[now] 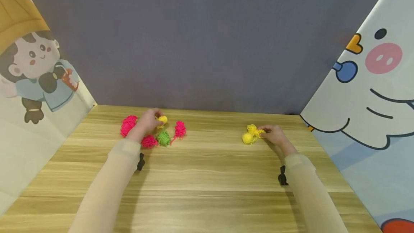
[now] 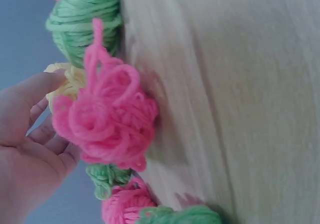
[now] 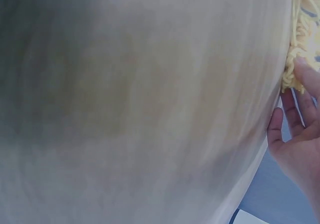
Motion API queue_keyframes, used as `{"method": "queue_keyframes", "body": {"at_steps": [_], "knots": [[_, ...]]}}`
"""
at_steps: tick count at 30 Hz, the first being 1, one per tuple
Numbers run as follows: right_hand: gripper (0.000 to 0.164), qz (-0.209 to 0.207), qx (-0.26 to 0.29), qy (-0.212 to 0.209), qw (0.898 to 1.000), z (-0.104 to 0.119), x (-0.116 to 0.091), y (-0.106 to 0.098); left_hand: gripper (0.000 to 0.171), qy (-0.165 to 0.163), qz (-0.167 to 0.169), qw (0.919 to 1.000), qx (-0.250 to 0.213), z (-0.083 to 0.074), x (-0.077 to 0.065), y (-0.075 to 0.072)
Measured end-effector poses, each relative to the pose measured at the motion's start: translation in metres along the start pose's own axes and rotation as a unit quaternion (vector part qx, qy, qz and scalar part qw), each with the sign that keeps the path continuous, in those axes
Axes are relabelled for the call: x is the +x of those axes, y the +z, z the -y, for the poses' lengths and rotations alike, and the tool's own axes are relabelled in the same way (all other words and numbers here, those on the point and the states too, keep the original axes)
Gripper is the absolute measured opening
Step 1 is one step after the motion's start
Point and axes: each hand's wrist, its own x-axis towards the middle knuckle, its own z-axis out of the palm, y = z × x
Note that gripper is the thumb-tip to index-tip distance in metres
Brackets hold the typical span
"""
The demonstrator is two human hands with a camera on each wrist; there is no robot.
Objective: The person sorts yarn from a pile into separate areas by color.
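My left hand pinches a small yellow yarn ball between thumb and fingers at the back left of the table. Around it lie a large pink yarn ball, a smaller pink yarn bundle, a green yarn ball and a loose pink yarn tangle. In the left wrist view, a pink yarn bundle partly hides the yellow one. At the right, my right hand pinches a yellow yarn bundle. Beside that bundle sits a round yellow yarn ball.
The wood-grain table ends at a grey back panel. Cartoon-printed panels stand at its left and right. More green yarn shows low in the left wrist view. Black bands hang at both wrists.
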Motion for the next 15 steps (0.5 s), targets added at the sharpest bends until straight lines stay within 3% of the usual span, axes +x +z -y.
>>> {"method": "queue_keyframes", "body": {"at_steps": [15], "knots": [[0.026, -0.007, 0.009, -0.008, 1.000, 0.001, 0.001, 0.002, 0.030, 0.039, -0.072, 0.9966, -0.012, -0.024, -0.006, -0.003]]}}
